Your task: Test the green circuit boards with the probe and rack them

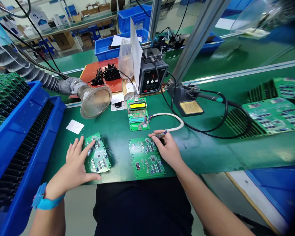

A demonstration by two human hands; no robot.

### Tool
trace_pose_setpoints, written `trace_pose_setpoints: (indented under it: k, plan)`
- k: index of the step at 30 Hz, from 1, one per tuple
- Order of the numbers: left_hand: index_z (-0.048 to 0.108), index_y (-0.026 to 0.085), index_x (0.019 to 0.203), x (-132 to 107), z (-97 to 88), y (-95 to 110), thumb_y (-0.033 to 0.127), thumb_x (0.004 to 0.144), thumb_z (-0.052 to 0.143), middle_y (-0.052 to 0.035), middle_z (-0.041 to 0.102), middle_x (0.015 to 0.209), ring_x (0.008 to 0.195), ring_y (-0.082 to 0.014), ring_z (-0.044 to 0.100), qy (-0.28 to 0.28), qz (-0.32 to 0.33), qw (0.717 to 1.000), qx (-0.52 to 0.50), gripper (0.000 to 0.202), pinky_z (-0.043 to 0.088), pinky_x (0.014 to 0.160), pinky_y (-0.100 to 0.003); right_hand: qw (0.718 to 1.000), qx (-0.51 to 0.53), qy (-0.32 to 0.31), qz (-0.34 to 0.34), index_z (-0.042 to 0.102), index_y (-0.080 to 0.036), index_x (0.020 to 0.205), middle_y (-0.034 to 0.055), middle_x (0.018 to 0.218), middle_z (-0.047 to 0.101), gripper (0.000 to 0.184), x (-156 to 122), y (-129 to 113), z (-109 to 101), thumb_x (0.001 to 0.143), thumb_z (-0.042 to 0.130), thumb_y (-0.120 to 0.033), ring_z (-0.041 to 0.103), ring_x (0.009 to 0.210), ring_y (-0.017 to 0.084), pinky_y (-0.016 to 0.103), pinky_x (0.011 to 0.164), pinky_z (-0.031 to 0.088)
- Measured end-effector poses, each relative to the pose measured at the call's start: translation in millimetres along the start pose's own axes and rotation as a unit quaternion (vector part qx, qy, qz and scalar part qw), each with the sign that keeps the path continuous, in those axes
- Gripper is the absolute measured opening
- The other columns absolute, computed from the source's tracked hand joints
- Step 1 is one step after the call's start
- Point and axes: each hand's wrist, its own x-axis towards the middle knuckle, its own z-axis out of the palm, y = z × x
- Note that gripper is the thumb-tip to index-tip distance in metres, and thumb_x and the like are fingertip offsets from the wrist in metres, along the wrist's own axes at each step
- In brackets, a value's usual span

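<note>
Two green circuit boards lie at the near edge of the green bench. My left hand (75,164) rests flat with fingers spread on the left circuit board (98,157). My right hand (166,147) is closed on a small connector plug (159,134) at the end of a white cable (172,119), held over the top right corner of the right circuit board (146,157). The cable runs back to a tester board (138,114) with a yellow display.
A blue rack (19,131) of boards stands at the left. A fume extraction hood (94,101) and hose sit behind the left board. A soldering station (152,77), iron stand (190,106) and black cable lie behind; stacked green boards (272,114) at right.
</note>
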Motion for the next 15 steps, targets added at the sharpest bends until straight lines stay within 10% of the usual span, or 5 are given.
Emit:
trace_pose_setpoints:
  k: [5, 8, 15]
  plan:
    - [0.044, 0.017, 0.134, 21, 5.9, 82, 0.044, 0.091, 0.058, -0.0172, 0.024, 0.153, 0.143, -0.0393, 0.009, 0.129, 0.059, 0.987, -0.072, 0.052, 0.015, 0.111, -0.065, 0.999, -0.024, -0.001, -0.025, 0.051, -0.023, 0.104, 0.0081, 0.096, 0.071, 0.023, -1, -1, 0, 0.088, 0.054, -0.039, 0.066, 0.095, 0.023, 0.041, 0.088, 0.048]
    - [0.056, 0.019, 0.122, 38, 28.2, 125, 0.037, 0.093, 0.056, -0.0109, 0.045, 0.143, 0.141, -0.0313, 0.026, 0.048, 0.202, 0.965, -0.161, 0.033, 0.019, 0.114, -0.059, 0.997, -0.060, 0.002, -0.047, 0.052, -0.022, 0.104, 0.0081, 0.096, 0.071, 0.020, -2, -3, 0, 0.089, 0.053, -0.036, 0.066, 0.094, 0.023, 0.041, 0.088, 0.048]
    - [0.061, 0.021, 0.117, 51, 79.4, 131, 0.031, 0.086, 0.068, -0.0105, 0.054, 0.134, 0.131, -0.0275, 0.044, 0.014, 0.198, 0.948, -0.250, 0.033, 0.029, 0.113, -0.052, 0.991, -0.110, -0.013, -0.072, 0.053, -0.022, 0.101, 0.0072, 0.090, 0.070, 0.017, 1, -7, 1, 0.087, 0.053, -0.034, 0.066, 0.087, 0.023, 0.039, 0.083, 0.049]
